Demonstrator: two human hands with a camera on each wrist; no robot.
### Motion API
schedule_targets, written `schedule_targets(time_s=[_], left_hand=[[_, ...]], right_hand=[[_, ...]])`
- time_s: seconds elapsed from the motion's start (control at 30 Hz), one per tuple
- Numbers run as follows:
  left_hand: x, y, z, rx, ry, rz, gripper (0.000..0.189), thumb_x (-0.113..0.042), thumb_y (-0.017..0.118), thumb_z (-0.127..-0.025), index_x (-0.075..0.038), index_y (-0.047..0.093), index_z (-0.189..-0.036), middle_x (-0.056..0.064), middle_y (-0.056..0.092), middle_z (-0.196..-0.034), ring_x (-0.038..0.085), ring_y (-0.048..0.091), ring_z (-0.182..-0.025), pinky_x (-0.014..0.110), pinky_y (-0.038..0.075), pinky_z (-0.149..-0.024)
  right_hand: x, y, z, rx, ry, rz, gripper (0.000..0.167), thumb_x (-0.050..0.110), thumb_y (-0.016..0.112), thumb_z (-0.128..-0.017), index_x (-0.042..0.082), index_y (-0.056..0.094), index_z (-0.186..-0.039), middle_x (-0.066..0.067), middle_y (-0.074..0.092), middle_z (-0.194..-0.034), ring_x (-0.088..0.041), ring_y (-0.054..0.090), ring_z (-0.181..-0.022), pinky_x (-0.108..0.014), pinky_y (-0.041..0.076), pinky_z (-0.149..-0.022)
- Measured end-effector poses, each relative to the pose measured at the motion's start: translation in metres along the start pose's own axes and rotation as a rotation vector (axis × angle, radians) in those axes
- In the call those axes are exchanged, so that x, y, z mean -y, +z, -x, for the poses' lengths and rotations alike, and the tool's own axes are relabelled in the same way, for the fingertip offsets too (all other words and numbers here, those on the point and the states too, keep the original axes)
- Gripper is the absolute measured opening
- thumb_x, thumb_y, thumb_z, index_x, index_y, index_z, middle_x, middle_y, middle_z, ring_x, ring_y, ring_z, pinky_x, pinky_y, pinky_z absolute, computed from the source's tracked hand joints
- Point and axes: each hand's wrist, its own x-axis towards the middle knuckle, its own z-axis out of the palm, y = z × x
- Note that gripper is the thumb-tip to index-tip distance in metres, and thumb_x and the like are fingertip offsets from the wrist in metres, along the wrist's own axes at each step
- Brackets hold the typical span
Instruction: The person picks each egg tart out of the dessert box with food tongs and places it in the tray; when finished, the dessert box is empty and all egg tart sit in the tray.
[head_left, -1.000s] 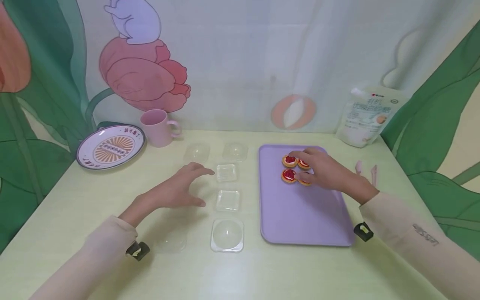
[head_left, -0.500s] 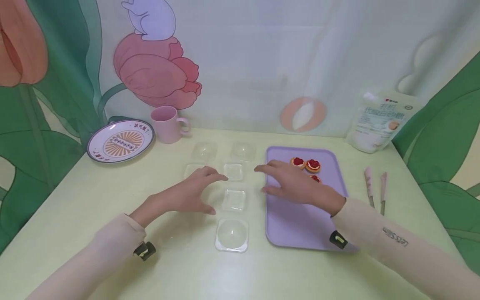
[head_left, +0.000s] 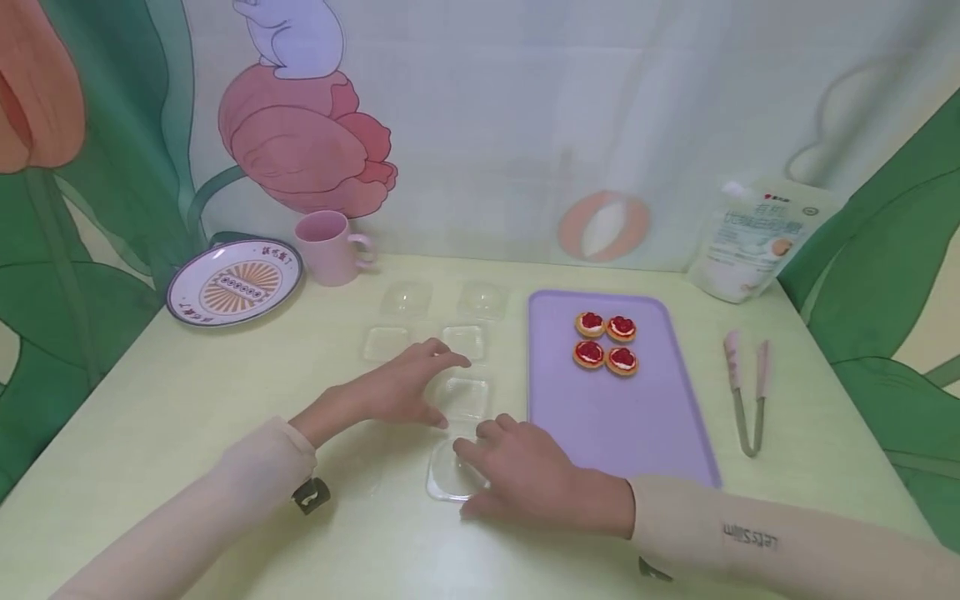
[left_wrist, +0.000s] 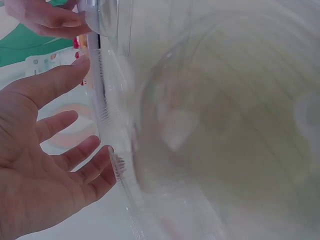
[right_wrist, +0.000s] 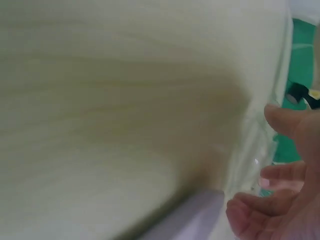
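Observation:
Near the front of the table lies a clear domed plastic lid [head_left: 450,477], partly hidden by my right hand [head_left: 525,475]. That hand's thumb and fingers are spread around the lid's right side, not closed on it. My left hand [head_left: 401,385] hovers beside the shallow square clear plastic trays, holding nothing, its thumb and fingers apart. One tray [head_left: 467,398] sits just right of its fingertips; another tray [head_left: 462,340] lies behind them. In the left wrist view the left fingers [left_wrist: 95,175] overlap a tray's ribbed edge. Several red-topped tarts [head_left: 605,343] sit on the purple tray [head_left: 622,425].
Two more domed lids [head_left: 406,298] lie at the back, with a square tray [head_left: 387,342] in front. A plate [head_left: 235,283] and pink mug [head_left: 327,250] stand back left. Tongs [head_left: 746,400] lie right of the purple tray, and a white pouch [head_left: 757,242] stands behind.
My right hand has left the tarts on the purple tray and come left and toward me to the front domed lid. My left hand has shifted slightly right. The tarts have stayed put.

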Motion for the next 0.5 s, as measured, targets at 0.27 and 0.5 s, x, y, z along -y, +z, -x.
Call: schedule_targets(time_s=[0.27,0.5], left_hand=[[0.000,0.003,-0.004,-0.032,0.011,-0.017,0.077,-0.017,0.088,-0.074,-0.010,0.051,-0.141,0.014,0.049,-0.133,0.032,0.051,-0.123,0.048,0.047,-0.102],[0.001,0.007,-0.007,-0.020,0.008,-0.015,0.083,-0.014,0.089,-0.072,-0.006,0.048,-0.144,0.015,0.048,-0.133,0.030,0.052,-0.119,0.044,0.048,-0.100]], right_hand=[[0.004,0.012,-0.003,0.010,0.012,0.030,0.061,0.060,0.078,-0.075,0.020,0.060,-0.118,-0.001,0.060,-0.094,-0.018,0.053,-0.078,-0.025,0.037,-0.053],[0.006,0.013,-0.005,0.005,0.000,-0.017,0.071,0.057,0.084,-0.069,0.016,0.057,-0.121,-0.002,0.057,-0.092,-0.017,0.050,-0.077,-0.022,0.037,-0.059]])
